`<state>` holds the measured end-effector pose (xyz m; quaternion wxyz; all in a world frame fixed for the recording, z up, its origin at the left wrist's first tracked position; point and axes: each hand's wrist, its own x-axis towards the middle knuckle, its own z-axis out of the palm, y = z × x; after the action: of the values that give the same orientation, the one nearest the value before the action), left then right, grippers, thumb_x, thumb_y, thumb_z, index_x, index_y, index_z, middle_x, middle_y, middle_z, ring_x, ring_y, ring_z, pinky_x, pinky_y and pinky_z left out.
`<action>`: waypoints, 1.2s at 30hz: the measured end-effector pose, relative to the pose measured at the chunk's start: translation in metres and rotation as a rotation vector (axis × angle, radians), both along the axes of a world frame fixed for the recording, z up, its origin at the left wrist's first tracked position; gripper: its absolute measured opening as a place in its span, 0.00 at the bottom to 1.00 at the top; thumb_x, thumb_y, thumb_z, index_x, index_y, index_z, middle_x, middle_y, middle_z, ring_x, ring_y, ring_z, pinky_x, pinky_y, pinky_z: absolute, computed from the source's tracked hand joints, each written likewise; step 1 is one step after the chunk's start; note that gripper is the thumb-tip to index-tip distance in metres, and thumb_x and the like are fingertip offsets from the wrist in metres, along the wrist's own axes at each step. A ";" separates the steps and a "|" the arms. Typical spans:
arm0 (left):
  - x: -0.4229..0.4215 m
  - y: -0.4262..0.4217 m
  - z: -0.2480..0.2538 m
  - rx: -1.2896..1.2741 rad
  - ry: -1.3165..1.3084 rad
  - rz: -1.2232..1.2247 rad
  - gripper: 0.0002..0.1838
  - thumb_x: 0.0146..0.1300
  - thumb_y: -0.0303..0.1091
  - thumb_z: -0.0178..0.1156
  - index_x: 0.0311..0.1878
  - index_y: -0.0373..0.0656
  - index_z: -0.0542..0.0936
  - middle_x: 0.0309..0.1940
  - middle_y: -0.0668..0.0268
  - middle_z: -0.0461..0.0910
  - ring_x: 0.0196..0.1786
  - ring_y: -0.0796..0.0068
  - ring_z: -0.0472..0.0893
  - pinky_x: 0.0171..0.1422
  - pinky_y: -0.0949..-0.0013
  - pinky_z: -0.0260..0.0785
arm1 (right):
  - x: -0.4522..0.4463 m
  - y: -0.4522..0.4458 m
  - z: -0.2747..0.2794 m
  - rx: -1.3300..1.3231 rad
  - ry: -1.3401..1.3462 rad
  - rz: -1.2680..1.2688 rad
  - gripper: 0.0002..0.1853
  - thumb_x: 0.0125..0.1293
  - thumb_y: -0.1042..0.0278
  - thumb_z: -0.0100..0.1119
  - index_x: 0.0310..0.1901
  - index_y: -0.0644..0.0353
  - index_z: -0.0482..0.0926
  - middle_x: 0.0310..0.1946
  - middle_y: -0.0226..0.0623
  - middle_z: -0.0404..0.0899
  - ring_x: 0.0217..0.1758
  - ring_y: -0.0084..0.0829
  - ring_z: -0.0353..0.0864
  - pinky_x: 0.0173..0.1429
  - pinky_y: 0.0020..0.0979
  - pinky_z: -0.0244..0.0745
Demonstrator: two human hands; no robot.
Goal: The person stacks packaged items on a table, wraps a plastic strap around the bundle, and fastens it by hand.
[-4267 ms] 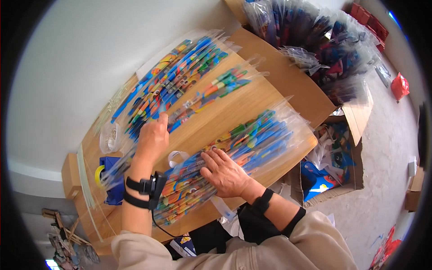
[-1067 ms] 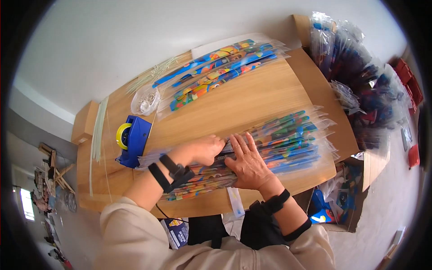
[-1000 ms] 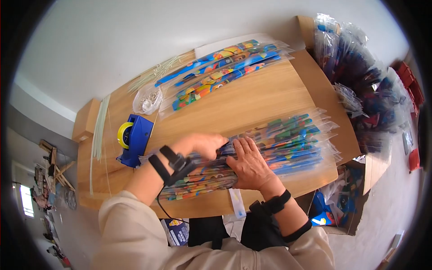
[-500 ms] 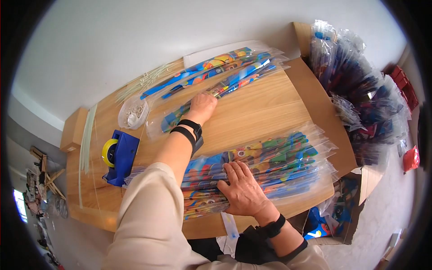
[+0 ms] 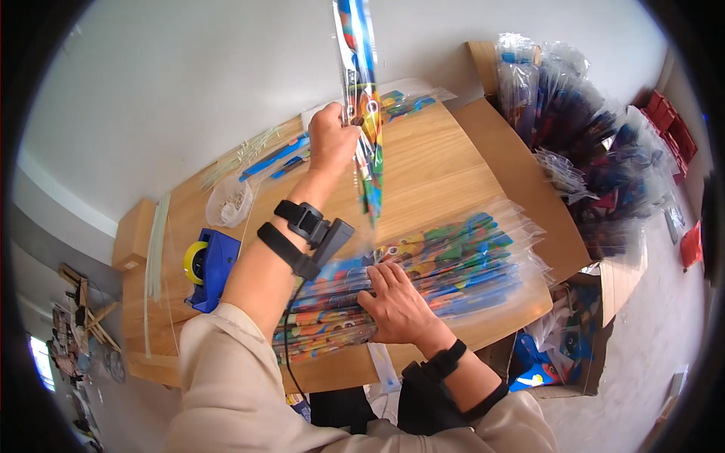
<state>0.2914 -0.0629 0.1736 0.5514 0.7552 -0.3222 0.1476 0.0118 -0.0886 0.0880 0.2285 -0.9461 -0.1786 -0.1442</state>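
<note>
My left hand [image 5: 332, 141] is closed around a long colourful package in a clear plastic sleeve [image 5: 368, 109], held upright above the far part of the table. The package's lower end hangs over the wood, slightly blurred. My right hand [image 5: 402, 308] lies on a pile of similar plastic-wrapped packages [image 5: 476, 264] near the table's front edge, its fingers stretched out on top of them. Beyond my left hand, other blue packages [image 5: 276, 157] lie on the table, partly hidden by the hand and the raised package.
At the left stand a blue tape dispenser [image 5: 219, 268] with yellow tape and a clear tub of small pieces [image 5: 229, 202]. Thin pale sticks [image 5: 245, 155] lie near the wall. On the right, a cardboard box [image 5: 521, 181] adjoins many bagged packages [image 5: 574, 113]; another open box [image 5: 596, 332] is below.
My left hand has lifted one wrapped package off the table and swung it upright. My right hand stays on the pile. The view has shifted slightly.
</note>
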 end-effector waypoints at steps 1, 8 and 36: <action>-0.007 -0.007 -0.002 -0.174 0.123 -0.006 0.05 0.44 0.17 0.59 0.28 0.32 0.74 0.20 0.56 0.78 0.24 0.67 0.77 0.33 0.65 0.70 | 0.000 0.000 0.000 0.000 -0.005 -0.004 0.31 0.33 0.52 0.75 0.40 0.61 0.78 0.57 0.62 0.70 0.64 0.57 0.67 0.74 0.52 0.55; -0.027 -0.013 0.039 -0.527 0.226 0.016 0.09 0.53 0.14 0.58 0.35 0.33 0.72 0.31 0.61 0.79 0.31 0.75 0.78 0.32 0.71 0.72 | -0.001 0.000 -0.003 -0.012 -0.008 -0.003 0.31 0.33 0.52 0.74 0.41 0.61 0.78 0.56 0.62 0.71 0.65 0.57 0.67 0.74 0.52 0.54; -0.020 0.055 -0.089 1.306 -0.085 -0.177 0.34 0.50 0.25 0.56 0.66 0.44 0.70 0.58 0.51 0.75 0.63 0.51 0.73 0.64 0.52 0.66 | 0.001 -0.001 -0.007 -0.007 -0.002 -0.010 0.26 0.35 0.57 0.70 0.38 0.62 0.78 0.56 0.66 0.71 0.65 0.59 0.68 0.74 0.53 0.54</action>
<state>0.2714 -0.0084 0.0847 -0.0234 0.8986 -0.4278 -0.0946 0.0129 -0.0894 0.0813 0.2241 -0.9476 -0.1745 -0.1459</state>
